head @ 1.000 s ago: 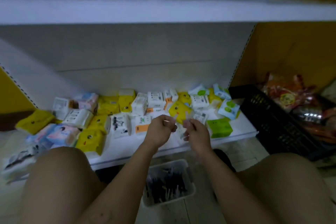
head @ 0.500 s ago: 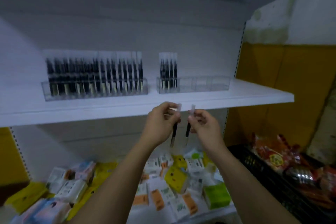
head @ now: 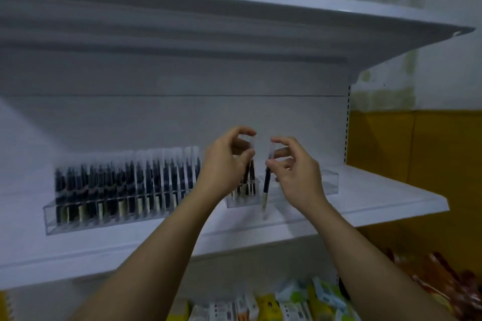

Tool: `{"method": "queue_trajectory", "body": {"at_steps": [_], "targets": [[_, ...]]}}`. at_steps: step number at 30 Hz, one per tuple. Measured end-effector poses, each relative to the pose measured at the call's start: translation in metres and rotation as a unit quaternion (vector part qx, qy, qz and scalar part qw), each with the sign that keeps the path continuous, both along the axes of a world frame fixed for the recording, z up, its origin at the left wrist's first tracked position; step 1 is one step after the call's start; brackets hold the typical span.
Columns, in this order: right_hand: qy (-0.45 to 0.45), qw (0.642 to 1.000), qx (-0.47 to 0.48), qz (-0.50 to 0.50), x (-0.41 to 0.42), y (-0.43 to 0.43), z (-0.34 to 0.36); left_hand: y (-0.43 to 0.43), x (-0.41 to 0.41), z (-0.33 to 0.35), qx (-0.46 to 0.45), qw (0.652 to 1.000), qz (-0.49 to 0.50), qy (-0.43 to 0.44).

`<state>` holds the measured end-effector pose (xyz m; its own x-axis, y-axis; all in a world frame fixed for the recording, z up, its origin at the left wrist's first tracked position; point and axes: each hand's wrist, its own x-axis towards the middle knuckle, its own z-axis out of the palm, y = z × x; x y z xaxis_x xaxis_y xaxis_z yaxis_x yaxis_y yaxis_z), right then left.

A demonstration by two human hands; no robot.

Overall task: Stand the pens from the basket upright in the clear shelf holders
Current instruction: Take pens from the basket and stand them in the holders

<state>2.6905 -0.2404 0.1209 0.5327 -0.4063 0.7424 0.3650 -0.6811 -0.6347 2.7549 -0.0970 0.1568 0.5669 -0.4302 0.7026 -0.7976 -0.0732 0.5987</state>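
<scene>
- While left holder [head: 122, 190] stood full, left hand [head: 224, 164] pinched left pen [head: 251, 144] over the occupied end of right holder [head: 330, 181].
- Right hand [head: 296, 171] pinched right pen [head: 266, 185] upright, tip down, just above it.
- Step looked like insertion; next move likely needed 2 straight drops into free slots.

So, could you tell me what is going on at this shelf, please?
A person is stocking pens on the white shelf. The left hand grips a pen, its tip among the few standing pens at the left end of the smaller clear holder. The right hand pinches a second pen near its top, hanging upright just in front of that holder, not yet in. The longer holder looks full.
</scene>
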Motion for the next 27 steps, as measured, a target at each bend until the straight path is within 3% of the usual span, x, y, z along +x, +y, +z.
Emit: {"method": "queue_trajectory", "body": {"at_steps": [7,22,27], "targets": [[-0.048,0.999,0.007,-0.011,0.048,-0.025,0.031,-0.023,0.041,0.025,-0.025,0.997,0.046,-0.055],[-0.032,0.998,0.049,0.017,0.08,-0.051,0.022,-0.048,0.072,0.005,0.028,0.991,0.106,-0.076],[0.02,0.999,-0.035,0.004,0.079,-0.039,0.01,-0.05,0.082,-0.013,0.07,0.982,0.143,-0.106]]}}
